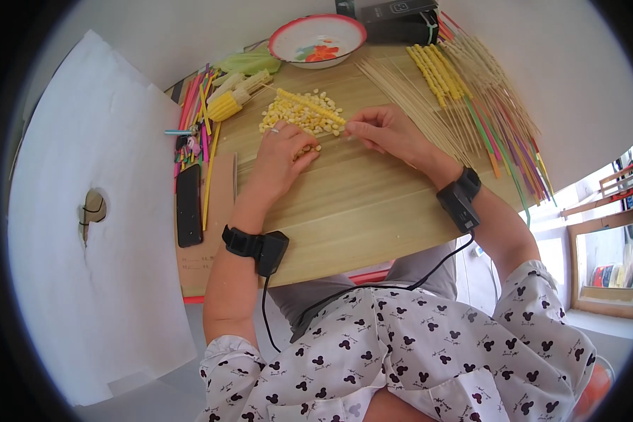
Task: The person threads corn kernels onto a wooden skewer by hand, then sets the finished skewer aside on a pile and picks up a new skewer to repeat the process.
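My right hand (390,136) pinches the near end of a skewer threaded with yellow corn kernels (309,105); its bare tip points to the far left. Beneath that skewer lies a pile of loose corn kernels (288,112) on the wooden table. At the pile's near edge, my left hand (283,156) is curled, palm down, with a few kernels showing at its fingertips. A partly stripped corn cob (224,107) lies left of the pile, beside bare cobs (254,81).
An enamel bowl (318,39) with a red rim stands at the back. Bare bamboo skewers (418,105) and finished corn skewers (436,74) lie to the right, near colored sticks (506,133). A black phone (189,205) rests on a brown notebook (221,190) at left.
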`<state>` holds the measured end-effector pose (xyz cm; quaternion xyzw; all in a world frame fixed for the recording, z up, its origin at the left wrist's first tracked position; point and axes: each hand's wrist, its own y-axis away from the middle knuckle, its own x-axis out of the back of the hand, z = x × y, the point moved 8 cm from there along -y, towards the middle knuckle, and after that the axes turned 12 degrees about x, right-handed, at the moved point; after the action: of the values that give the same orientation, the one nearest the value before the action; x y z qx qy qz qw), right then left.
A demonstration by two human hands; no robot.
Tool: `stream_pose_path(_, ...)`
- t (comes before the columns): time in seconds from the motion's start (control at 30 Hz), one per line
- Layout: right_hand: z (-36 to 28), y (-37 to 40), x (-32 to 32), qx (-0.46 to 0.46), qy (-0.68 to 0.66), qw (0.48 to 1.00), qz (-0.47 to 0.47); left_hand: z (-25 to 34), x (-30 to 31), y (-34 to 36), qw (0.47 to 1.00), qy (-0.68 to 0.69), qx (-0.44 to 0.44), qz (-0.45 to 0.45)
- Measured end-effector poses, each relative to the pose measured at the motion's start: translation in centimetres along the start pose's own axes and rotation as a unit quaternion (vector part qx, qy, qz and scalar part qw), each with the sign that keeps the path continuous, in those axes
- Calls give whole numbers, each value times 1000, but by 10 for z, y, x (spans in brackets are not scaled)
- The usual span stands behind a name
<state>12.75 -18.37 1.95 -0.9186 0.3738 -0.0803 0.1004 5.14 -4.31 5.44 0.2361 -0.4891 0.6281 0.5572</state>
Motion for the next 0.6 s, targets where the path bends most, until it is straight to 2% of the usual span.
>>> stream_pose_path(0.17, 0, 1, 1, -7, 5, 1000, 6, 7, -2, 1, 1000, 1, -24, 10)
stream_pose_path(0.4, -2, 0, -1, -2, 2, 1000, -3, 2, -5, 0, 1000, 16, -12, 11)
stream_pose_path(0.47, -3, 0, -1, -5, 8, 1000, -2, -29, -1, -1, 967, 172, 186, 12)
stream_pose_path(0.5, -4, 0, -1, -5, 13, 1000, -3, -34, 0, -3, 968, 170, 185, 15)
stream_pose_path(0.57, -5, 0, -1, 1, 16, 1000, -6, -64, 14, -2, 911, 325, 233, 103)
stream_pose_path(0.6, -5, 1, -2, -1, 12, 1000, -9, -71, 16, -2, 912, 322, 232, 107)
